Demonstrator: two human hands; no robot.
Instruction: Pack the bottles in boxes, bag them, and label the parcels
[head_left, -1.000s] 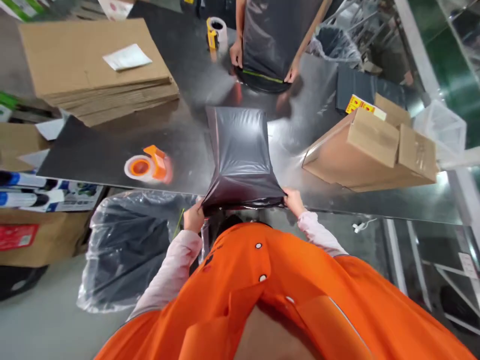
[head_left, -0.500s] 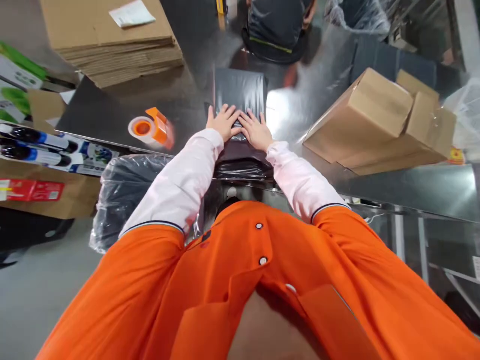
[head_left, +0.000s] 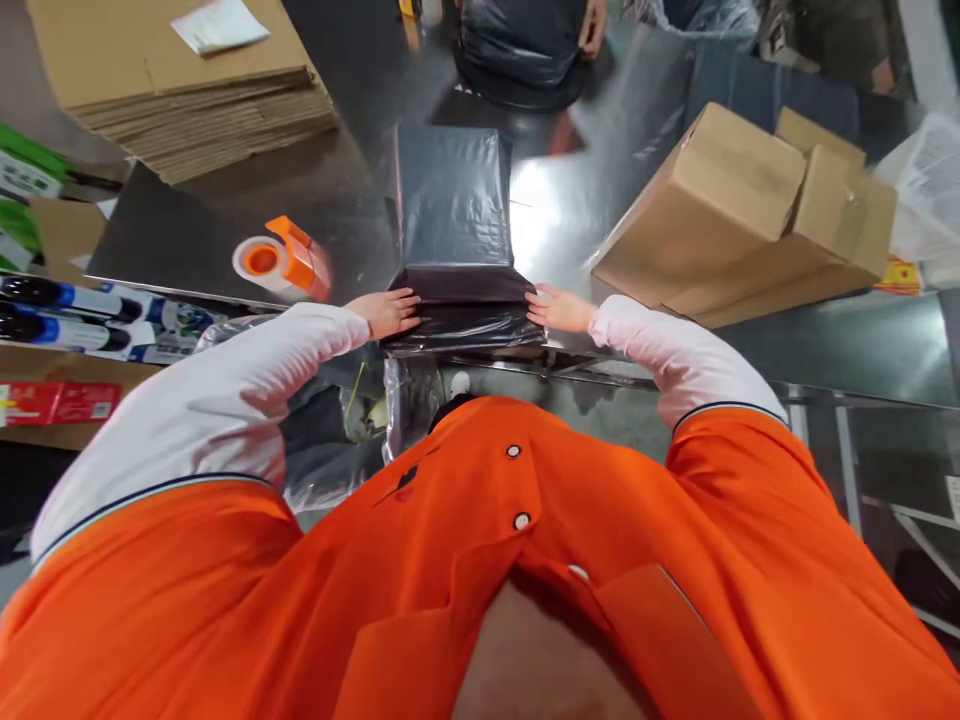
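**Tape dispenser** [head_left: 281, 258]: orange, sitting on a dark sheet [head_left: 165, 240], well left of both hands.

**Left hand** [head_left: 386, 313]: open and flat, fingers laid against the near left side of the bag, closed on nothing.

**Bag** [head_left: 454, 200]: a black plastic mailer lying on the steel table [head_left: 862, 350], its near end folded at the table's edge. It looks light, soft and slippery, so we would take it by the loose folded end, not the smooth body.

**Right hand** [head_left: 559, 310]: open too, fingertips at the near right side, not gripping.

**Cardboard box** [head_left: 697, 215]: tilted, right of the bag and apart from it.

**Change**: our hands have moved off the bag's top and out to its sides — more of it shows.
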